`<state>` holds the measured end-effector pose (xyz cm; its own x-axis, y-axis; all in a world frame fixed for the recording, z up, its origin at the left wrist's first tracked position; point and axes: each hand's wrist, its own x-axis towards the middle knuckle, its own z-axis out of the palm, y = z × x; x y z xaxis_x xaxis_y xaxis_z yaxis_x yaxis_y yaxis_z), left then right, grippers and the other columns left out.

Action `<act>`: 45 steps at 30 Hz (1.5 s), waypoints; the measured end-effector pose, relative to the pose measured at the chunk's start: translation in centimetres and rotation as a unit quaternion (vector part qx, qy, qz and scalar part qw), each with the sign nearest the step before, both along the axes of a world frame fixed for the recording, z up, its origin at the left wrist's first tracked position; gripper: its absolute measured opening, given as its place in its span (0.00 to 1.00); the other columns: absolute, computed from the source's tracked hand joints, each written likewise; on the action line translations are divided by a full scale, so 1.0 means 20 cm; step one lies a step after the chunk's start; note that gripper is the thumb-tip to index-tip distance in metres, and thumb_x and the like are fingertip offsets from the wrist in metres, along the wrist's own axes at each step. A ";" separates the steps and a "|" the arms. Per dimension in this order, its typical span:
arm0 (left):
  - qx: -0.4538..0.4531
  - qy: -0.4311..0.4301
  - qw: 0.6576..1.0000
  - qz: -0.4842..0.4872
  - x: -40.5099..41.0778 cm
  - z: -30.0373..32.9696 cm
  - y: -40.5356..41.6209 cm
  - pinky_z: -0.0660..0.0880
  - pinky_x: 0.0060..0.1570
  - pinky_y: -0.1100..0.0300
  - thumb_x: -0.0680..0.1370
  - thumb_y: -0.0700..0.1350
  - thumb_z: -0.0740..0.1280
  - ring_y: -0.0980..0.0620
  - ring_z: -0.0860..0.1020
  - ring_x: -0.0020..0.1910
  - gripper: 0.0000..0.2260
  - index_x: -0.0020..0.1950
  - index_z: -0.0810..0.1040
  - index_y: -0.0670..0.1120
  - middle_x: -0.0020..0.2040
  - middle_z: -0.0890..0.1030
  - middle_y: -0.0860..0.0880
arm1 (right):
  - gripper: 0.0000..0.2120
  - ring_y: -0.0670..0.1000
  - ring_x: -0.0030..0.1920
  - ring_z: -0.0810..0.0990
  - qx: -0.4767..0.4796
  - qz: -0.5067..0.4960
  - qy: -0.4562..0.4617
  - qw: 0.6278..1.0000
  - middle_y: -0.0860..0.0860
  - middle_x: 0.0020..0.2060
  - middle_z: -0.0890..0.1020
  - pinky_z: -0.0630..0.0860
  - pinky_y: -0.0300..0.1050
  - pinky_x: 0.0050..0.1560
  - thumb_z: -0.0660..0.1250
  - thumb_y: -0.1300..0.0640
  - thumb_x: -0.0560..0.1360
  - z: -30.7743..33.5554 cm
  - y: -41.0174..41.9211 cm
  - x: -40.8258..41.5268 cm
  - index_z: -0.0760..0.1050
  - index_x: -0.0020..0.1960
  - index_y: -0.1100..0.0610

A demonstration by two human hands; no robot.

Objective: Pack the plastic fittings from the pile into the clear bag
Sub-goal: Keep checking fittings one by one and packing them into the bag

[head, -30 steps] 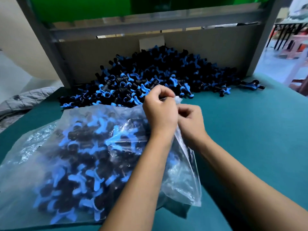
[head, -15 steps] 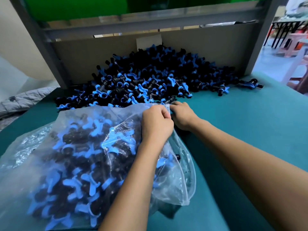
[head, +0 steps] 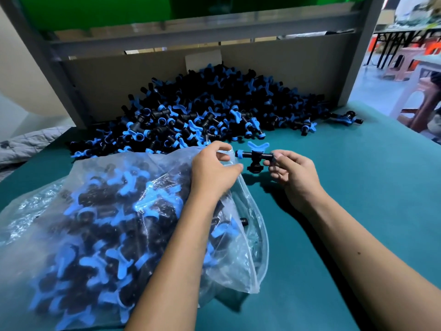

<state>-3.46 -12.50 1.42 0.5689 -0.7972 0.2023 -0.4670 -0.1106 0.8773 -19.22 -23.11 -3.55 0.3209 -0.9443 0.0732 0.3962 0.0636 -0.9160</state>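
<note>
A big pile of black and blue plastic fittings (head: 214,111) lies against the cardboard back wall. The clear bag (head: 95,223), stuffed with fittings, rests on the green table at the lower left. My left hand (head: 212,170) pinches the bag's upper rim at its mouth. My right hand (head: 293,173) holds one black fitting (head: 254,156) with a blue winged handle by its right end, just to the right of the bag's mouth and above the table.
The green table top (head: 346,187) stretches to the right. A grey metal frame (head: 360,51) and cardboard panel (head: 124,82) close the back. A few stray fittings (head: 346,118) lie at the pile's right end. Stools (head: 422,99) stand beyond the right edge.
My right hand left the bag's rim, reached to the pile and came back holding one fitting beside the bag's mouth. My left hand stayed on the rim.
</note>
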 end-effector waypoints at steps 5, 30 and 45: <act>-0.036 -0.001 0.999 -0.040 0.01 -0.01 -0.01 0.79 0.54 0.64 0.73 0.46 0.80 0.62 0.83 0.47 0.10 0.54 0.87 0.50 0.47 0.86 0.56 | 0.07 0.45 0.31 0.76 0.035 0.081 -0.044 0.995 0.57 0.37 0.84 0.70 0.33 0.29 0.67 0.60 0.80 0.02 0.03 -0.02 0.78 0.53 0.64; -0.028 0.047 0.996 -0.069 0.00 -0.04 -0.02 0.81 0.56 0.51 0.73 0.43 0.80 0.52 0.85 0.48 0.07 0.45 0.86 0.52 0.44 0.87 0.53 | 0.06 0.46 0.35 0.79 -0.072 0.119 0.006 0.990 0.51 0.38 0.85 0.75 0.38 0.34 0.77 0.59 0.69 -0.03 0.04 -0.01 0.86 0.46 0.53; -0.073 0.129 0.988 0.037 -0.04 -0.02 -0.03 0.73 0.48 0.59 0.77 0.52 0.75 0.56 0.84 0.47 0.10 0.38 0.85 0.50 0.38 0.86 0.56 | 0.18 0.46 0.43 0.82 -0.362 -0.132 0.256 0.887 0.44 0.43 0.82 0.76 0.35 0.40 0.78 0.44 0.70 -0.04 0.12 0.07 0.75 0.51 0.51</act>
<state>-4.35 -13.07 1.08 0.6725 -0.7243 0.1521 -0.2209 -0.0003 0.9753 -17.77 -20.79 -4.38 0.2626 -0.7558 0.5998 -0.1691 -0.6481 -0.7426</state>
